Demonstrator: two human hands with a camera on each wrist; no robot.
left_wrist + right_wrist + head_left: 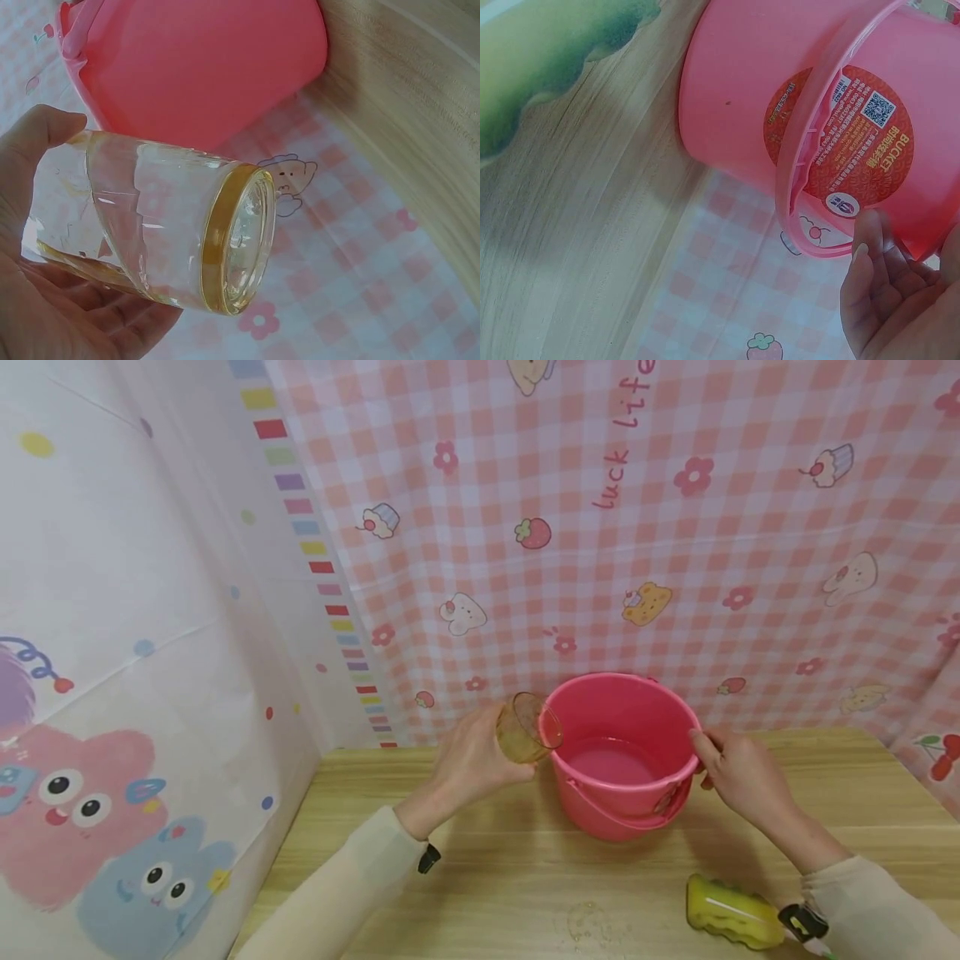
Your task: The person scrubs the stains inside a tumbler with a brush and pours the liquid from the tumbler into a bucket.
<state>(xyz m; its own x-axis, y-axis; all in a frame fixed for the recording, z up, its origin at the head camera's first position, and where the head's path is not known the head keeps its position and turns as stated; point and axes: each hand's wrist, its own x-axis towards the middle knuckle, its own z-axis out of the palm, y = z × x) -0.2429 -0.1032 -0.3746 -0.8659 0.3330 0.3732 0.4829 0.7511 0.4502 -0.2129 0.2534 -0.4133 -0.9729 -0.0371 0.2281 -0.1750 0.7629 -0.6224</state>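
Observation:
A transparent amber drinking glass (pixel 517 737) is gripped in my left hand (pixel 471 752), thumb on one side and fingers round the other. It tilts, its mouth at the left rim of a pink plastic bucket (pixel 600 810). In the left wrist view the glass (pixel 165 217) lies nearly sideways, its thick base pointing away from the palm. My right hand (pixel 744 777) pinches the bucket's right rim. A shallow layer of liquid shows at the bucket's bottom. The bucket's handle (pixel 799 161) hangs down across a round red label (pixel 881 146).
A yellow-green, wavy-edged block like a sponge (pixel 731 912) lies on the wooden table (pixel 480 885), close to the right wrist. Wet drops (pixel 588 925) spot the table in front of the bucket. A pink checked cloth (pixel 495 577) hangs behind, and a white patterned sheet (pixel 187 693) hangs at left.

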